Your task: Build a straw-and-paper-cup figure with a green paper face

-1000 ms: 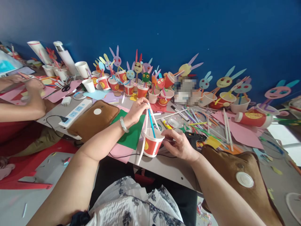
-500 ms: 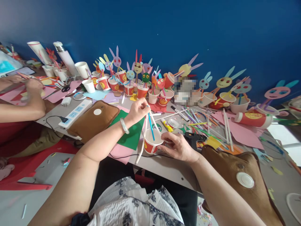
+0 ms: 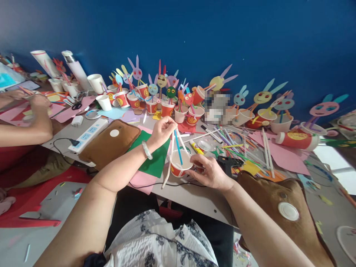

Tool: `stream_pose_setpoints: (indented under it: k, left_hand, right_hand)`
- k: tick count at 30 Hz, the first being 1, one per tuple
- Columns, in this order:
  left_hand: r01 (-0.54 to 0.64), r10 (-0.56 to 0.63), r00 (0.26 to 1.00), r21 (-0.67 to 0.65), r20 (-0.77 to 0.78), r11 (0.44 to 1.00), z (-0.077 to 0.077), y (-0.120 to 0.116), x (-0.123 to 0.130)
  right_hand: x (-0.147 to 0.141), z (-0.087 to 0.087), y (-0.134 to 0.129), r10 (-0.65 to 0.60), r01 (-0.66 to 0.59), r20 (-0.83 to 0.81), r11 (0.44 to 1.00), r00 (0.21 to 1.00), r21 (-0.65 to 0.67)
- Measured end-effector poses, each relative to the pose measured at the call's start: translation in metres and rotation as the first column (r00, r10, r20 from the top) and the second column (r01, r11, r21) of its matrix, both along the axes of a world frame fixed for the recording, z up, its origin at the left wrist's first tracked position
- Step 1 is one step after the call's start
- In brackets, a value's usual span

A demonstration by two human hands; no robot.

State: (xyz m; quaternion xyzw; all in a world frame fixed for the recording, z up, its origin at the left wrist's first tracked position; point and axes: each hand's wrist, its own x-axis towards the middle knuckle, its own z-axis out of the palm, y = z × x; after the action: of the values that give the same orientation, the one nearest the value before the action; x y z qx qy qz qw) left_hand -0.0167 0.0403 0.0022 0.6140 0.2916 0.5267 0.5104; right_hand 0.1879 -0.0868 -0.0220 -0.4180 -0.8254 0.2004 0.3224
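The left hand point(image 3: 164, 132), slightly left of the frame's centre, pinches with the thumb and fingers the upper ends of a thin blue stick point(image 3: 178, 148) and two long white strips. The fingers hide how these ends are joined. The blue stick goes down, slightly slanting, into a small red-and-white paper cup point(image 3: 175, 171), which is near the centre of the frame, a little below the middle. One white strip point(image 3: 168, 172) hangs along the left outer side of the cup and reaches lower than it; the other white strip point(image 3: 183, 143) slopes toward the right part of the rim.

The right hand point(image 3: 208, 173), right of the cup, grasps the cup's right side near the rim with bent fingers. The mouth of the cup faces upward; whether its bottom touches the grey table point(image 3: 200, 202), I cannot tell.

A pale ring bracelet point(image 3: 147, 150) is around the left wrist. Under the left wrist lies a green paper sheet point(image 3: 155, 161), partly covering a pink paper sheet point(image 3: 142, 180). Just beyond the right hand there is a black glue gun point(image 3: 226, 165). In the lower right of the frame lies a brown plush cushion with a white disc point(image 3: 278, 193).
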Motion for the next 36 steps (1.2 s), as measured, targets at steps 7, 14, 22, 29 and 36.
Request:
stream_pose_setpoints:
  k: [7, 14, 22, 29, 36]
  left_hand:
    - [-0.001, 0.004, 0.999, -0.096, 0.032, 0.995, 0.005, 0.0, -0.001]
    - [0.03, -0.023, 0.997, -0.095, 0.074, 0.995, 0.004, -0.001, 0.002]
    - [0.121, -0.109, 0.988, -0.106, 0.111, 0.987, -0.001, -0.001, 0.004]
    - [0.438, -0.447, 0.89, -0.1, -0.091, 0.893, -0.002, -0.005, 0.003]
    - [0.492, -0.492, 0.831, -0.071, -0.26, 0.868, -0.013, -0.006, 0.006]
  right_hand:
    - [-0.002, 0.002, -0.001, 0.009, -0.009, 0.0, 1.0, 1.0, 0.008]
    - [-0.001, -0.001, 0.003, -0.016, 0.016, 0.009, 0.998, 1.0, 0.057]
    - [0.002, -0.008, 0.008, -0.05, 0.043, 0.031, 0.984, 0.998, 0.175]
    - [0.003, -0.009, 0.011, -0.099, 0.089, 0.053, 0.983, 0.994, 0.163]
    - [-0.002, 0.004, 0.01, -0.217, 0.198, 0.164, 0.972, 0.962, 0.128]
